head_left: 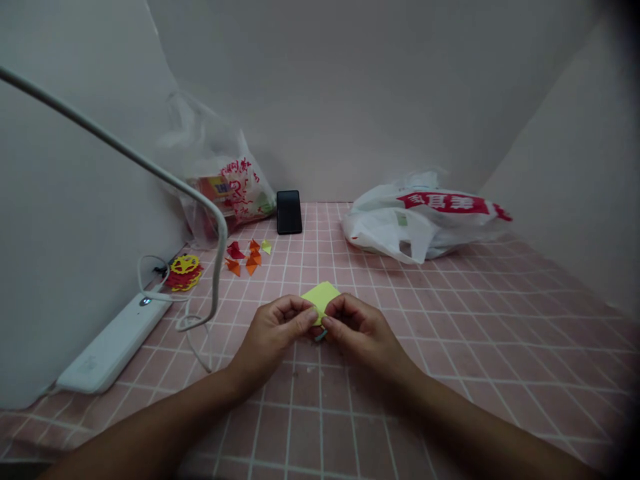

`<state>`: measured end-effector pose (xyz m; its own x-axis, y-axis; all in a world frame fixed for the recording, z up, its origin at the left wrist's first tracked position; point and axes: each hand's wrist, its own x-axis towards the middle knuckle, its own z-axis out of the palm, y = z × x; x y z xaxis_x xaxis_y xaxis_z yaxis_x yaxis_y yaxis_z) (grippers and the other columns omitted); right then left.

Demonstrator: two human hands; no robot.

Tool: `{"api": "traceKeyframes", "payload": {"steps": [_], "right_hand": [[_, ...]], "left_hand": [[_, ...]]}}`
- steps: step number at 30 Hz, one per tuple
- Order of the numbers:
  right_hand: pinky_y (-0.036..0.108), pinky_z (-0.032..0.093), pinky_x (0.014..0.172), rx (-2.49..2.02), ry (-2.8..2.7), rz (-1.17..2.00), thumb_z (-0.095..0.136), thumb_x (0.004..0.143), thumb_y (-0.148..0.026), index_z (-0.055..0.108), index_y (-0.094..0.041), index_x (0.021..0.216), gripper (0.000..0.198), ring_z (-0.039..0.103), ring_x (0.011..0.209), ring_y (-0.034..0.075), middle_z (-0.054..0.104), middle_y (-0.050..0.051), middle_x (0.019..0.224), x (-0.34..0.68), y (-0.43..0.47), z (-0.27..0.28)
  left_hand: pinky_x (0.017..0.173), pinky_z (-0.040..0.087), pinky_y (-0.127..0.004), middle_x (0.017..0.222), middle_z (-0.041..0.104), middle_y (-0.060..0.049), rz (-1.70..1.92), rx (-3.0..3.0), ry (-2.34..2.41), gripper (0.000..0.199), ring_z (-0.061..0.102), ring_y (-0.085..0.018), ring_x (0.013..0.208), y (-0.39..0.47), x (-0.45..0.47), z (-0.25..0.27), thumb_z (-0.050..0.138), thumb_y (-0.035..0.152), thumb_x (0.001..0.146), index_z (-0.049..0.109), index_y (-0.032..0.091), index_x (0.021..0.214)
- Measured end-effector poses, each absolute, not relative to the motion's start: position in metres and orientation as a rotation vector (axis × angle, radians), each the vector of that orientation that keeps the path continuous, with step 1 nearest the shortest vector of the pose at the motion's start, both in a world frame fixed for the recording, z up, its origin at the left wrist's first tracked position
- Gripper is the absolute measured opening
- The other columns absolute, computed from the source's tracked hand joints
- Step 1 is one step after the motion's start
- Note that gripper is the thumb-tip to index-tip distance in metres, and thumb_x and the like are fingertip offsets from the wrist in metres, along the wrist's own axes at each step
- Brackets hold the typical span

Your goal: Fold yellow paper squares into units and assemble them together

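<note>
A small yellow sheet of paper (321,293) is pinched between both my hands, just above the pink tiled-pattern tabletop (305,427). My left hand (280,330) grips its left side with thumb and curled fingers. On the near right edge, my right hand (363,330) has a similar pinch, and the two thumbs are close together. Something small and teal shows beneath the paper between the hands; I cannot make out what it is. Farther off lie several small folded paper pieces: orange (253,260), red (235,251) and yellow (267,247).
A white power strip (117,340) lies at left, with a looping white cable (219,267) rising past it. Beside it are red and yellow cut-out shapes (185,272). At the back stand a filled plastic bag (245,180), a black phone (289,212) and a white bag (390,227).
</note>
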<state>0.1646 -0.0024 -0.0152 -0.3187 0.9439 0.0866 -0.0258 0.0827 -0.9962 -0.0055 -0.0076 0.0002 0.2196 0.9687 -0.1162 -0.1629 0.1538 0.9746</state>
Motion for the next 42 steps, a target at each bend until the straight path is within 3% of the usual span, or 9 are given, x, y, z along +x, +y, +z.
{"api": "traceKeyframes", "payload": {"steps": [4, 6, 11, 19, 24, 27, 34, 42], "right_hand": [[0.03, 0.042, 0.063, -0.953, -1.539, 1.303, 0.057, 0.088, -0.025, 0.055, -0.019, 0.082, 0.009, 0.054, 0.069, 0.016, 0.059, 0.003, 0.076, 0.166, -0.003, -0.014], [0.031, 0.042, 0.065, -0.947, -1.637, 1.102, 0.056, 0.088, -0.02, 0.056, -0.019, 0.087, 0.002, 0.053, 0.073, 0.017, 0.057, 0.003, 0.08, 0.166, -0.004, -0.012], [0.032, 0.041, 0.072, -0.847, -1.81, 0.677, 0.054, 0.087, -0.009, 0.055, -0.02, 0.09, 0.011, 0.051, 0.083, 0.018, 0.054, 0.004, 0.088, 0.167, -0.004, -0.009], [0.031, 0.043, 0.072, -0.896, -1.771, 0.682, 0.06, 0.082, -0.007, 0.058, -0.021, 0.093, 0.017, 0.054, 0.084, 0.019, 0.057, 0.003, 0.089, 0.163, -0.006, -0.012], [0.031, 0.047, 0.08, -0.872, -1.825, 0.532, 0.064, 0.078, -0.003, 0.062, -0.022, 0.095, 0.026, 0.057, 0.09, 0.018, 0.058, 0.003, 0.096, 0.161, -0.005, -0.01], [0.032, 0.049, 0.082, -0.882, -1.887, 0.447, 0.069, 0.08, -0.01, 0.065, -0.023, 0.092, 0.018, 0.058, 0.094, 0.019, 0.059, 0.004, 0.101, 0.162, -0.006, -0.009], [0.036, 0.05, 0.082, -0.784, -1.898, 0.462, 0.056, 0.086, -0.006, 0.062, -0.023, 0.095, 0.02, 0.057, 0.096, 0.021, 0.055, 0.006, 0.104, 0.167, -0.002, -0.018], [0.038, 0.05, 0.083, -0.776, -1.93, 0.496, 0.056, 0.089, -0.006, 0.06, -0.023, 0.094, 0.018, 0.056, 0.099, 0.021, 0.054, 0.006, 0.105, 0.17, -0.001, -0.016]], "left_hand": [[0.064, 0.053, -0.021, 0.067, 0.071, 0.0, 1.046, 1.05, 1.021, 0.022, 0.066, -0.011, 0.063, -0.006, -0.005, 0.0, 0.079, 0.029, 0.071, 0.067, 0.013, 0.077], [0.064, 0.054, -0.021, 0.066, 0.072, -0.001, 1.066, 1.004, 1.048, 0.023, 0.067, -0.011, 0.062, -0.005, -0.005, -0.001, 0.08, 0.03, 0.07, 0.066, 0.013, 0.076], [0.066, 0.056, -0.025, 0.068, 0.072, 0.0, 1.097, 0.843, 1.033, 0.029, 0.069, -0.012, 0.061, -0.003, -0.007, -0.004, 0.084, 0.032, 0.066, 0.065, 0.014, 0.077], [0.066, 0.052, -0.022, 0.069, 0.072, 0.0, 1.017, 0.904, 1.011, 0.026, 0.067, -0.013, 0.065, -0.005, -0.01, -0.007, 0.081, 0.036, 0.072, 0.067, 0.015, 0.076], [0.065, 0.052, -0.024, 0.071, 0.072, 0.0, 0.99, 0.845, 1.047, 0.028, 0.067, -0.016, 0.066, 0.001, -0.011, -0.013, 0.084, 0.039, 0.068, 0.068, 0.018, 0.077], [0.068, 0.052, -0.026, 0.076, 0.074, 0.0, 0.989, 0.822, 1.059, 0.027, 0.068, -0.018, 0.071, -0.002, -0.008, -0.008, 0.085, 0.036, 0.066, 0.069, 0.018, 0.079], [0.071, 0.051, -0.027, 0.071, 0.07, -0.002, 1.023, 0.787, 0.987, 0.022, 0.065, -0.015, 0.066, -0.011, -0.001, 0.006, 0.08, 0.032, 0.07, 0.069, 0.014, 0.074], [0.075, 0.052, -0.028, 0.071, 0.07, -0.003, 0.996, 0.739, 0.933, 0.022, 0.066, -0.014, 0.066, -0.008, -0.005, 0.003, 0.081, 0.029, 0.068, 0.067, 0.013, 0.073]]}}
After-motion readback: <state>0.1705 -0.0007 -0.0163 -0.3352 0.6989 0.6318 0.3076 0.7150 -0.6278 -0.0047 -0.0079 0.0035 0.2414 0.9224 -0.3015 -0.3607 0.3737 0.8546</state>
